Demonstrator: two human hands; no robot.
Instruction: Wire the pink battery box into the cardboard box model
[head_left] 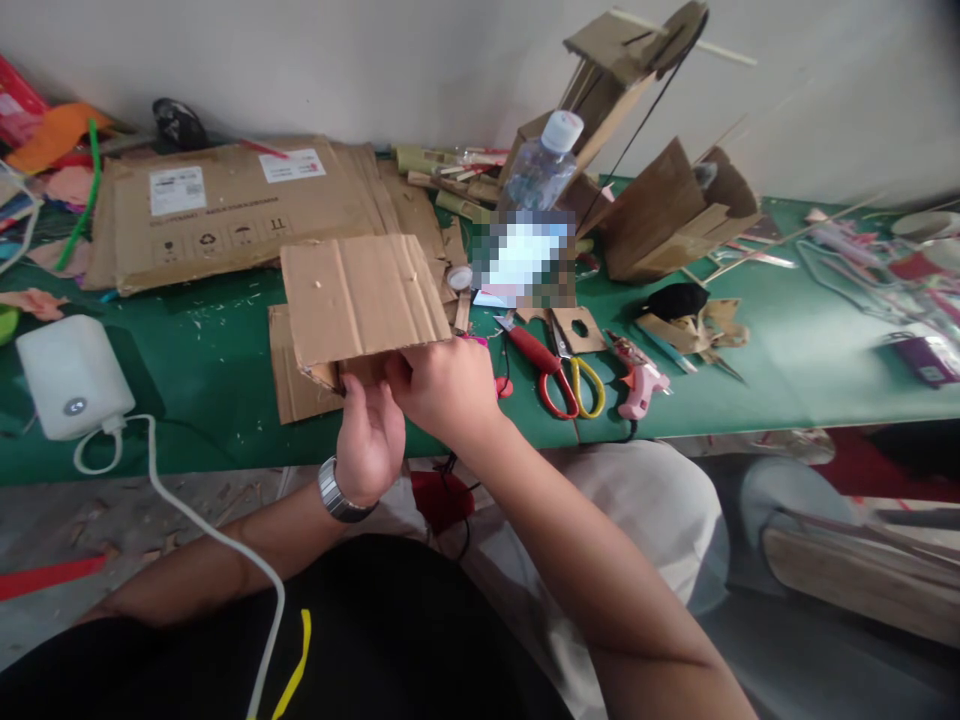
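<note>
A square piece of brown corrugated cardboard [360, 295] is held up above the green table [787, 350], tilted towards me. My left hand [367, 440], with a watch on its wrist, grips the cardboard's lower edge from below, fingers curled round it. My right hand [446, 385] is closed on the same lower edge just to the right. Another flat cardboard piece [289, 385] lies on the table right under the held one.
Red and yellow scissors [559, 375] and a pink glue gun [641, 380] lie right of my hands. A large flattened box [225, 210] and a cardboard structure [645, 200] with a water bottle [544, 165] stand behind. A white charger [71, 375] with cable sits left.
</note>
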